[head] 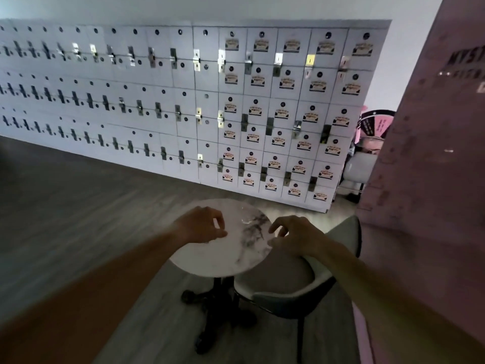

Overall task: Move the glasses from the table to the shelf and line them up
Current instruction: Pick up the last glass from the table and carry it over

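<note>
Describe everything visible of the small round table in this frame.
The round table has a white marble-look top with dark grey veining, on a black pedestal with spreading feet, standing on wood-look floor beside a chair. A faint clear glass sits near its far edge. The left hand and right hand hover over the top, fingers curled.

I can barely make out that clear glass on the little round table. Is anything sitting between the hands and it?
Nothing visible. The glass stands alone on the marble table, towards its far edge. The left hand and right hand hover on either side, both empty, with only bare tabletop between them and it. No shelf is in view.
</note>
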